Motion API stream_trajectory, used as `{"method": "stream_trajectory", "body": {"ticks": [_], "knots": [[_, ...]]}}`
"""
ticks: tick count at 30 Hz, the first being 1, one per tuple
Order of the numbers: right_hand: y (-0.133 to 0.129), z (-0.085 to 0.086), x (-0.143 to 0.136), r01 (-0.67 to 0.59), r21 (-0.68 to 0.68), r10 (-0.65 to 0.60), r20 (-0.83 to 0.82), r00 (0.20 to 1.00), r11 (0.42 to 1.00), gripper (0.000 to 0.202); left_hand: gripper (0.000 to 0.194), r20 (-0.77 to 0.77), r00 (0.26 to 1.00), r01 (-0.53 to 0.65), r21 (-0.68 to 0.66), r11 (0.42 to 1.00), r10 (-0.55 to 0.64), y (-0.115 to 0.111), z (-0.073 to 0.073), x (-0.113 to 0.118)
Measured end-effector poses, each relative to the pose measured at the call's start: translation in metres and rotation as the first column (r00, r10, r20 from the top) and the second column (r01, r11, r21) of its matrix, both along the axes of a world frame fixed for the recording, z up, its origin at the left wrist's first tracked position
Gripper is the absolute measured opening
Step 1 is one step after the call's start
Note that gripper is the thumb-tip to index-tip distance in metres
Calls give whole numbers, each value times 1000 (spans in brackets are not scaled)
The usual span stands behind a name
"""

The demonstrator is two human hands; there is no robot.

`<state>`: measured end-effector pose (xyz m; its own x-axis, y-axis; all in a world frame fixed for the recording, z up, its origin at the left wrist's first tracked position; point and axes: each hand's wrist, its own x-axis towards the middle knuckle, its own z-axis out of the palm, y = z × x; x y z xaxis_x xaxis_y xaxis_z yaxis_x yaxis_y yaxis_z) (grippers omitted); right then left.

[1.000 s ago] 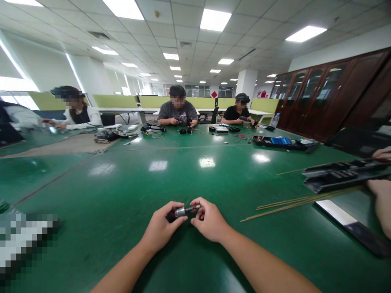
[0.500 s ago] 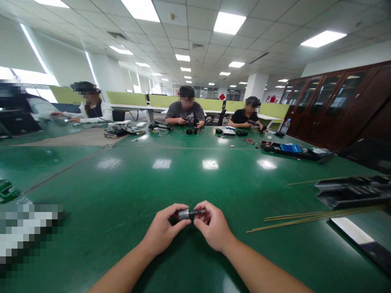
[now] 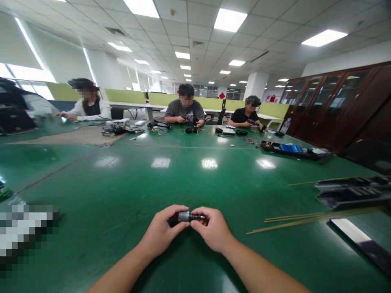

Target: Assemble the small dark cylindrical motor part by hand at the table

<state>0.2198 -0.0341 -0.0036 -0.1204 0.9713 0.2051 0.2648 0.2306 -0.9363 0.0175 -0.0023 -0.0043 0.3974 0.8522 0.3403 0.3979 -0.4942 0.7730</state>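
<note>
A small metal part (image 3: 184, 216) with a silver cylinder at its left and a dark, narrow, ridged shaft at its right lies level just above the green table (image 3: 171, 179). My left hand (image 3: 163, 230) grips the cylinder between thumb and fingers. Around the shaft, near where it joins the cylinder, the thumb and fingers of my right hand (image 3: 214, 230) are closed. The shaft's pointed tip shows between them.
Thin brass-coloured rods (image 3: 293, 217), black rails (image 3: 351, 193) and a black-and-white flat object (image 3: 357, 238) lie at right. A long tray (image 3: 290, 150) stands farther back. Several people sit across the table, with tools and parts before them. A pixelated object (image 3: 24, 228) is at left.
My right hand has shifted slightly left along the shaft, its thumb and fingers now closer to the cylinder. My left hand has barely moved.
</note>
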Motion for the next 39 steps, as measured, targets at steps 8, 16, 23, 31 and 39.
{"method": "stream_trajectory", "body": {"ticks": [8, 16, 23, 31, 39], "knots": [[0, 2, 0, 11, -10, -11, -32, 999, 1000, 16, 32, -1, 1000, -15, -7, 1000, 15, -1, 1, 1], [-1, 5, 1, 7, -10, -8, -38, 999, 1000, 13, 32, 9, 1000, -20, -15, 1000, 20, -2, 1, 1], [-1, 4, 1, 10, -3, -10, -46, 999, 1000, 12, 32, 26, 999, -21, -38, 999, 22, -3, 3, 1], [0, 3, 2, 14, -16, -15, -55, 998, 1000, 13, 33, 48, 999, -18, -72, 997, 21, -2, 2, 1], [2, 0, 1, 23, -21, -24, -53, 998, 1000, 17, 33, 48, 998, -23, -73, 997, 27, -3, 2, 1]]}}
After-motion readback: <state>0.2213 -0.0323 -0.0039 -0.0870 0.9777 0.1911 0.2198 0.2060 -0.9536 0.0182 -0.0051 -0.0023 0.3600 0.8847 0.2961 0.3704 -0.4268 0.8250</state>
